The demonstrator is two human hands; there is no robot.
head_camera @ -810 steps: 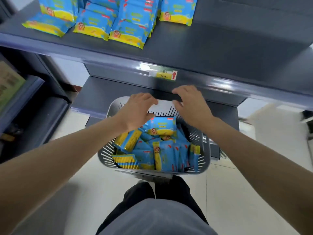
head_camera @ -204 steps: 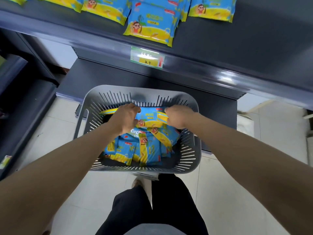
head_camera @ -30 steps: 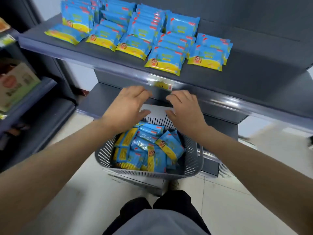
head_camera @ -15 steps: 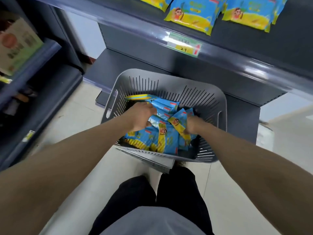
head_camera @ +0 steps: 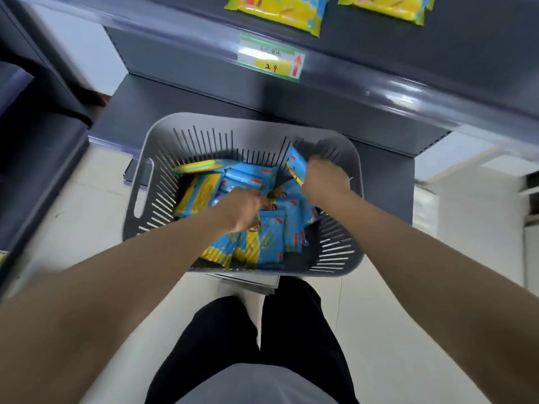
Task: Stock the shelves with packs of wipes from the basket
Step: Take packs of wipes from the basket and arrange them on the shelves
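A grey slotted basket (head_camera: 250,128) stands on the floor before the shelving, holding several blue-and-yellow packs of wipes (head_camera: 271,240). My right hand (head_camera: 323,180) grips one pack (head_camera: 295,166) and holds it tilted above the pile near the basket's far right corner. My left hand (head_camera: 243,207) reaches down into the middle of the pile, its fingers curled among the packs; whether it grips one is hidden. On the dark shelf (head_camera: 379,80) above lie more packs (head_camera: 280,10) at the top edge of the head view.
A green and yellow price tag (head_camera: 271,61) sits on the shelf's front rail. A lower dark shelf (head_camera: 175,103) lies behind the basket. Another dark shelf unit (head_camera: 35,153) stands at the left. My legs in black trousers (head_camera: 256,339) are just behind the basket on pale floor tiles.
Both hands dropped from the shelf edge into the basket. My right hand has lifted one pack up and to the right; my left hand has dug deeper into the pile.
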